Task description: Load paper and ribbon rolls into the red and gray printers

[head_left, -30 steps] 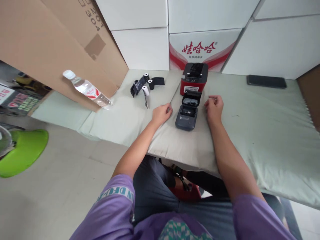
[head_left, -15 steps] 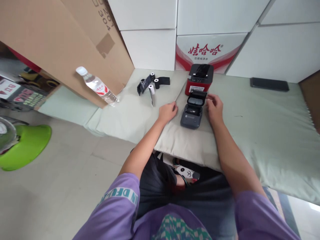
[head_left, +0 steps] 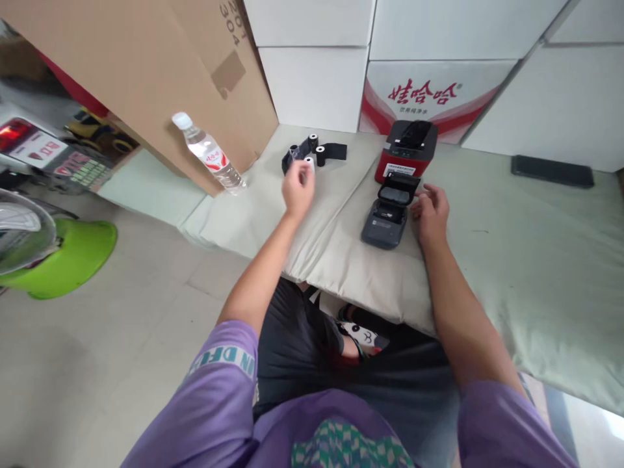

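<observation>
So the small dark printer (head_left: pixel 385 224) can be seen just right of centre in the frame, dark grey body, rounded corners, lid flipped up toward the red and black printer (head_left: pixel 405 156) behind it. The white roll (head_left: pixel 311 168), at upper middle, is partly covered by the left hand (head_left: pixel 298 192); its pale top with a dark core hole is left showing, and black rolls (head_left: pixel 320 156) are bunched around it. Fingers are bent right at the white roll, but with that blur it honestly can't be told whether it's grasped. Nothing is gripped by the right hand (head_left: pixel 431 211), rested loosely curled beside the dark printer. Half a second ago the left hand was parked left of that printer; the right has barely been moved.
</observation>
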